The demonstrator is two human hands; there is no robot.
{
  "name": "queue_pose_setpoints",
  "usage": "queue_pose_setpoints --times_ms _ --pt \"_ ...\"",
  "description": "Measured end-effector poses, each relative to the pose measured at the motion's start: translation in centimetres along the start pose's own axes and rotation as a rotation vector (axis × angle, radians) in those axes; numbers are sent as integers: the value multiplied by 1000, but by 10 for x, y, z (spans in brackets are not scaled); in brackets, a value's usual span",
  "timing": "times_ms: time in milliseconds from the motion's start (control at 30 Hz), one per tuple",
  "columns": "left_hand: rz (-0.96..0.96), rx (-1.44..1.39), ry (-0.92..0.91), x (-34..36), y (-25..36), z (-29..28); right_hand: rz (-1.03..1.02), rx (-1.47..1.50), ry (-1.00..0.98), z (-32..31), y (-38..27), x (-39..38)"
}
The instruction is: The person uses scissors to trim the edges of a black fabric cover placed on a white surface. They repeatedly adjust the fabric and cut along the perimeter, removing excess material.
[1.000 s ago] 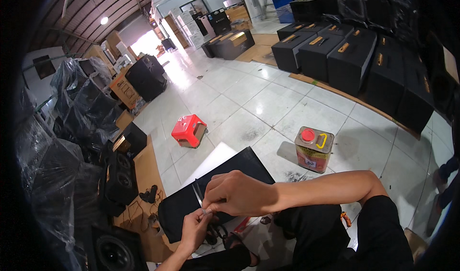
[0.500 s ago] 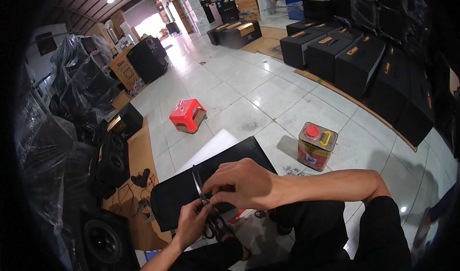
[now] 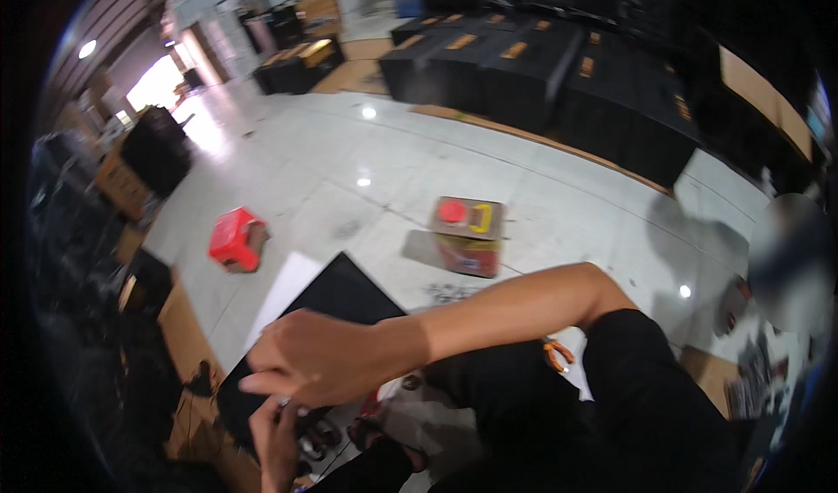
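Observation:
My left hand (image 3: 275, 436) has its thumb and fingers pinched around the pivot area of a pair of scissors, whose dark handles (image 3: 319, 439) hang beside it. A small shiny bit of metal shows at the fingertips; the blades are mostly hidden. Just above, my right hand (image 3: 319, 358) is closed with its fingers curled, its back toward me; whatever it holds is hidden. Both hands are over a flat black cloth-like panel (image 3: 353, 292) lying across my lap area. A white sheet (image 3: 284, 292) sticks out from under its far left side.
A rectangular metal can (image 3: 469, 253) with a red cap stands ahead on the tiles. Left of it sits a red plastic stool (image 3: 237, 240). Orange-handled pliers (image 3: 559, 353) lie at my right. Black speaker cabinets (image 3: 524, 65) line the back; a blurred person (image 3: 790, 262) is at far right.
The view has swung right, so the can, stool and panel sit further left. My right hand now covers the scissor blades that showed before. Pliers and more of the person have come into view.

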State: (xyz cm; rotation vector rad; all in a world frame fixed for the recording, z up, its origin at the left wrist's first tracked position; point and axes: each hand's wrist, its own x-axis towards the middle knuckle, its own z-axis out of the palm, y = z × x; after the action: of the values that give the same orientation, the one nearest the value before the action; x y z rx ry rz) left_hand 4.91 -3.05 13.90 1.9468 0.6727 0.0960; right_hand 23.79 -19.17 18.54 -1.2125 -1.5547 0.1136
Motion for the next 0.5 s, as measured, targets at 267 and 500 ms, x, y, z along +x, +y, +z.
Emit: queue_pose_setpoints --times_ms 267,500 --pt "6 -158 15 -3 11 14 38 51 46 -10 -9 -3" --pt "8 -145 20 -1 6 13 -168 160 235 4 3 0"
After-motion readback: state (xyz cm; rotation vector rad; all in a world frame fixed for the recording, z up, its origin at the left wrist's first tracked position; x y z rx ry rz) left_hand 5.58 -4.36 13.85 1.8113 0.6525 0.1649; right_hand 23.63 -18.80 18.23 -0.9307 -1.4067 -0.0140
